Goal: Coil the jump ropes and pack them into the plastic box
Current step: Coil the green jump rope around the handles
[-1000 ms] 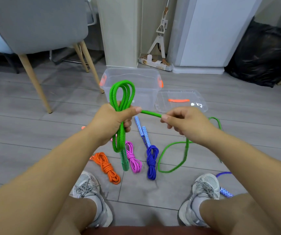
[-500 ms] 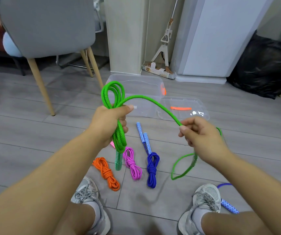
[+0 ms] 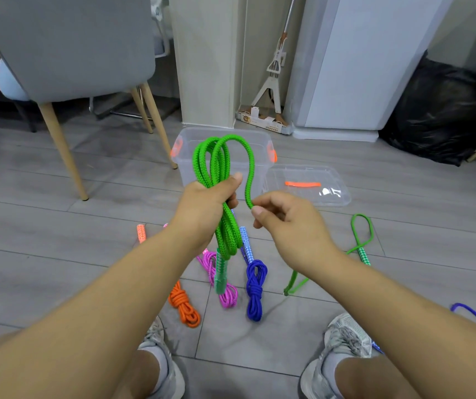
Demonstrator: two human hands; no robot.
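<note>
Two-handed, held the green jump rope (image 3: 216,165) up in front of the clear plastic box (image 3: 183,171). Gripped the folded bundle round its middle with the left hand (image 3: 206,201), fingers curled tight, thumb laid across the strands. Held the bundle with its long axis near upright: top bends pointing up above the fist, lower bends hanging below it, and one green handle (image 3: 221,273) dangling lowest, end toward the floor (image 3: 58,269). Pinched a single strand between thumb and forefinger of the right hand (image 3: 285,223), just right of the left fist, remaining fingers loosely curled. Led that strand up out of the left grip, over in a tall arch beside the other loops, and down to the pinch. Let the rest of the rope lie slack on the tiles under and right of the right forearm, ending in a green-and-white handle (image 3: 364,256) lying well apart from the bundle. Looked thick and bright green, with a coarse braided weave. Had three tied bundles below the hands, side by side on the floor: orange rope (image 3: 183,306), pink rope (image 3: 226,296), blue rope (image 3: 255,286). Stood the box open, its lid (image 3: 331,174) flat just to its right.
</note>
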